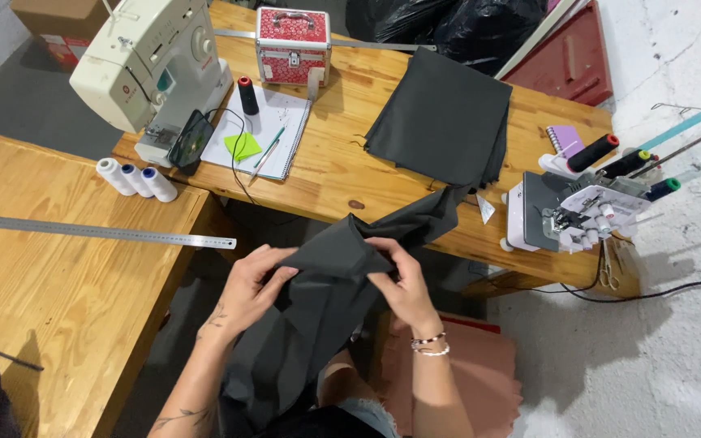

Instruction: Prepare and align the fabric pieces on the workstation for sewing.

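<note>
Both hands gripped a piece of dark grey fabric [318, 300] that draped down over the person's lap: the left hand [251, 290] pinched a fold at its upper edge, and the right hand [403, 284] (bracelets at the wrist) closed on the same fold just beside it. One end of the fabric trailed up onto the far wooden table [342, 162], touching a folded stack of dark cloth [444, 118] there. To the left, a metal ruler [95, 231] lay across a nearer table, with three white thread spools [135, 178] beyond it. Farther back stood a white sewing machine [152, 61], an open notebook [261, 130] and a red patterned case [292, 45]. An overlock machine [582, 207] sat at the right.
</note>
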